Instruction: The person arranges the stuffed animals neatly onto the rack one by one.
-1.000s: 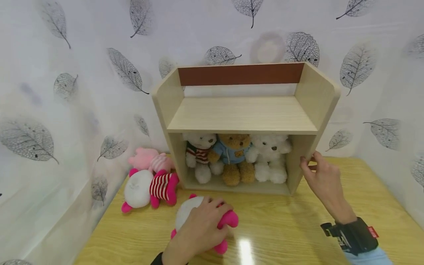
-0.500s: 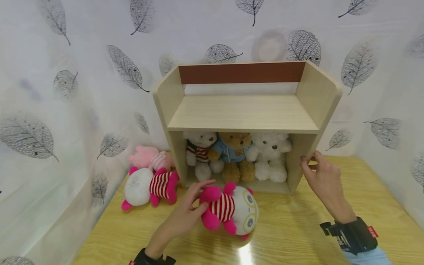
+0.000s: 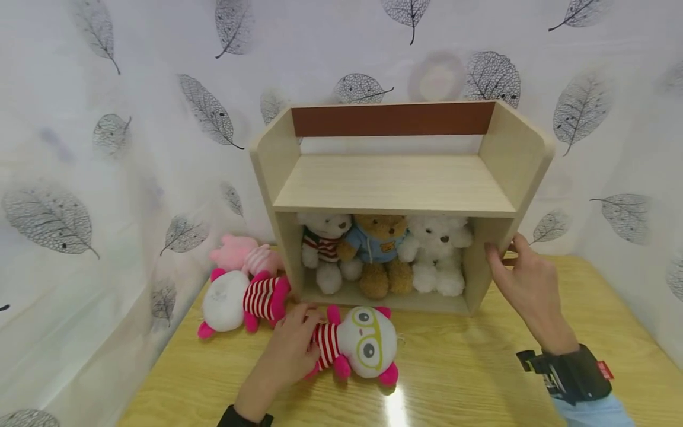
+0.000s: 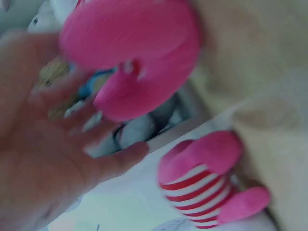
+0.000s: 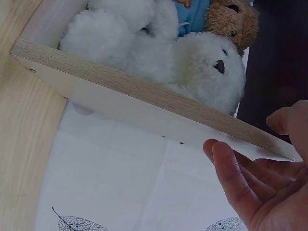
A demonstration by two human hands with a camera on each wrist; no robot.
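Observation:
A plush panda (image 3: 368, 343) with yellow glasses, pink limbs and a red-striped shirt lies sideways before the shelf, its head to the right. My left hand (image 3: 285, 347) grips it by the legs, which the hand mostly hides in the head view. Close up in the left wrist view are the pink legs (image 4: 139, 43), by the left hand (image 4: 57, 125). My right hand (image 3: 528, 287) holds the front edge of the right side panel of a wooden shelf (image 3: 395, 184). In the right wrist view, the right hand (image 5: 260, 178) has its thumb inside the panel and fingers outside.
In the shelf's lower compartment sit a grey-white bear (image 3: 326, 255) in a striped sweater, a brown bear (image 3: 379, 255) in a blue hoodie, and a white bear (image 3: 437, 255). At left lie another striped plush (image 3: 226, 301) and a pink plush (image 3: 235, 252). A leaf-print curtain (image 3: 133, 178) surrounds the table.
The plush panda first swung round, its head going from left to right, then shifted left with my left hand, its face turning more upward. My right hand keeps its hold on the shelf.

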